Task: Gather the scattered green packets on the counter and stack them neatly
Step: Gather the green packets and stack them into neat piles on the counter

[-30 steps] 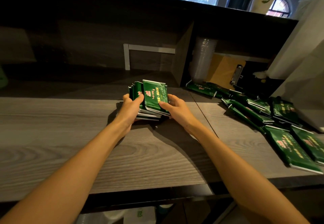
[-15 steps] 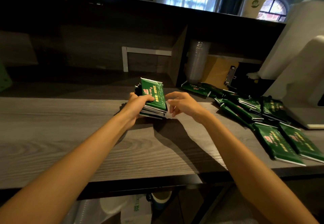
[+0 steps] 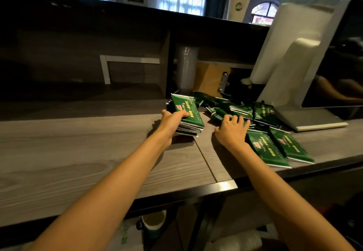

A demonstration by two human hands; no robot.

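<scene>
My right hand point(image 3: 231, 130) has let go of the stack point(image 3: 188, 106). A moment ago it was right next to the stack, helping to square it up. Now it has moved to the right, and its spread fingers rest on the loose packets point(image 3: 238, 110). They touch the top of that pile, but I don't think they have closed on a packet yet. My left hand point(image 3: 172, 121) keeps hold of the stack, with the thumb on top and the fingers under the left side. The stack sits on the counter point(image 3: 78, 142), a bit past my left hand, and leans a little to the right.

So I think the first bunch is tidy, and now I go for more. Many packets are still lying about, so the job is not near done.

Close to me is the front edge point(image 3: 216, 187) of the counter. Two flat packets point(image 3: 263, 148) lie near it on the right, and one corner is almost at the edge. I should not push them toward me, or they could slide off. To the left of the stack the counter is bare wood, so there is lots of room there. Farther back on the right, the white stand point(image 3: 294, 93) boxes in the pile. Behind the pile are the clear cups point(image 3: 186, 68) and a clipboard point(image 3: 210, 77), so I should pull packets left, not back.
</scene>
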